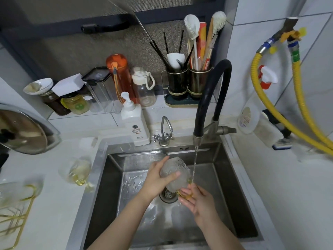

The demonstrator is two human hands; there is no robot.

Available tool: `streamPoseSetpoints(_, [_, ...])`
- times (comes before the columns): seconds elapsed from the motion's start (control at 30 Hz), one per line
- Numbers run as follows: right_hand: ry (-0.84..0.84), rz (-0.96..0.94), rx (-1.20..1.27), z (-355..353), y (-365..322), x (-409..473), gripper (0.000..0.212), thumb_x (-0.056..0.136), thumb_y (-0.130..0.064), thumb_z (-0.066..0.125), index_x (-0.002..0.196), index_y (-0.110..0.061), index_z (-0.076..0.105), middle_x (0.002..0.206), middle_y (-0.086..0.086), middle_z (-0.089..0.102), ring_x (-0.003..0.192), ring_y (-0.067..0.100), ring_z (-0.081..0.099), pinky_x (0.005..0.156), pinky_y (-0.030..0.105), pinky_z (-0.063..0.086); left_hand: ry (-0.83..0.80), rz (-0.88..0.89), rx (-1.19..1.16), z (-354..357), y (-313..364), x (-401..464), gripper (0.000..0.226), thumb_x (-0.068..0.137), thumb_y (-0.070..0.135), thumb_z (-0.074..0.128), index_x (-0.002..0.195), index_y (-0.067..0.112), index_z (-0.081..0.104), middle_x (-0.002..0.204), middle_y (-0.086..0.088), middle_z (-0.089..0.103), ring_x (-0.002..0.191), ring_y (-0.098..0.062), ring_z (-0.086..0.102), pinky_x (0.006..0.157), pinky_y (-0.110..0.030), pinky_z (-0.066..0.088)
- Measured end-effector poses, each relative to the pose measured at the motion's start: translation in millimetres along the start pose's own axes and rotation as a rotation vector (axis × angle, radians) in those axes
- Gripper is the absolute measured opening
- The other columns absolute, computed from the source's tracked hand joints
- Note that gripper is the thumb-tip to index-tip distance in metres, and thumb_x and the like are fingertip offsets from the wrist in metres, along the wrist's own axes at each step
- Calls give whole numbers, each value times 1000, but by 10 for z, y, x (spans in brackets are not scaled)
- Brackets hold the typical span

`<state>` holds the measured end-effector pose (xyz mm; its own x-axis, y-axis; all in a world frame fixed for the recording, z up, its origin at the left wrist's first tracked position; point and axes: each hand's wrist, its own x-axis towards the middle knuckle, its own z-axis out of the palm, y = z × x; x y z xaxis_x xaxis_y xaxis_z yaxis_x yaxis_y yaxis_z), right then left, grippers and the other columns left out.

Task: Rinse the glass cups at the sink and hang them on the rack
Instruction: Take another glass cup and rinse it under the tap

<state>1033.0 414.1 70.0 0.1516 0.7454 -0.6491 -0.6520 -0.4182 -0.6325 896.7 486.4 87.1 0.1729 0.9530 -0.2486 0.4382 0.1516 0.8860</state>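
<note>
Glass cup (175,173) gripped by both hands (158,179) over sink (234,195); faucet (207,98) stream beside it.

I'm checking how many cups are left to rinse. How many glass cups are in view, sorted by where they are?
In the hands over the sink: 1, the glass cup gripped by the left hand and the right hand
On the counter: 1, the counter cup
At the gold rack: blurred, cannot count
Total clearly seen: 2

Home kitchen: steel sink (100,170), utensil holders (187,82), soap bottle (134,123).
</note>
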Motion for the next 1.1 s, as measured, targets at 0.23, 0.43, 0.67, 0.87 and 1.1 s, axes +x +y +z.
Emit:
streamPoseSetpoints(0.23, [-15,115,148,33,27,12,20,97,-15,46,100,2,56,98,24,65,88,34,66,54,31,60,79,126,241,39,142,39,82,68,57,74,140,34,40,132,6,40,125,-11,30,101,-24,22])
streamPoseSetpoints(0.43, [-32,52,127,6,-54,2,21,97,-16,47,103,2,56,98,22,66,91,30,66,61,33,58,109,151,183,65,167,57,72,71,54,72,135,32,46,129,10,43,125,-9,35,104,-26,28])
streamPoseSetpoints(0.67, [128,-475,-556,-170,-192,94,12,95,-21,52,99,-19,64,91,3,70,76,12,69,69,28,59,-123,-246,-460,215,227,19,59,81,42,67,134,38,42,131,9,51,113,-19,57,95,-40,49])
streamPoseSetpoints(0.87, [111,-605,-777,-199,-332,-47,25,86,-24,65,77,-46,58,77,-12,72,75,4,69,79,31,56,-87,-289,-695,453,413,190,47,87,34,64,132,33,49,125,2,58,103,-19,62,76,-41,59])
streamPoseSetpoints(1.1, [-127,-1042,-1323,-389,-834,226,31,87,-41,54,118,-38,52,121,-18,53,111,-12,39,96,11,35,-94,-128,-374,300,513,393,32,95,37,47,125,43,57,134,11,49,120,-12,47,97,-47,48])
